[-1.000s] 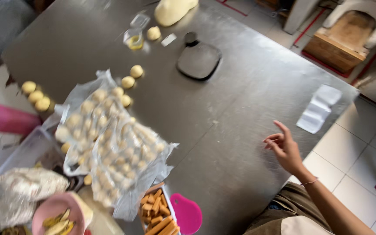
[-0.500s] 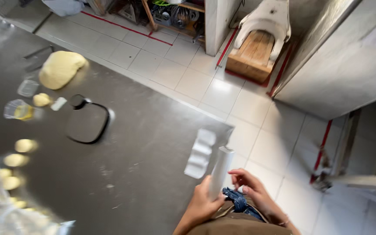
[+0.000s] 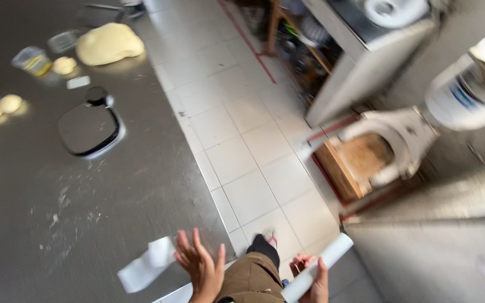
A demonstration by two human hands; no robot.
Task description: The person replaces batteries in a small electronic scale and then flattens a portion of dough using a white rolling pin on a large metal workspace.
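My left hand (image 3: 202, 266) is open with fingers spread, at the near edge of the steel table (image 3: 40, 185), next to a white sheet of paper (image 3: 147, 262). Below the table edge, my right hand (image 3: 313, 279) grips a white roll (image 3: 318, 265) that points up and to the right. My brown trouser leg and dark shoe (image 3: 264, 245) show between the hands, over the white floor tiles.
On the table lie a black flat scale (image 3: 90, 127), a large lump of dough (image 3: 109, 43), small dough balls (image 3: 0, 108) and a plastic cup (image 3: 32, 59). To the right stand a steel cabinet (image 3: 366, 50), a wooden box (image 3: 360, 163) and a white bucket (image 3: 467, 90).
The view has swung further right toward the floor and cabinet. My left hand has come away from the roll and spread open at the table edge; my right hand keeps the roll.
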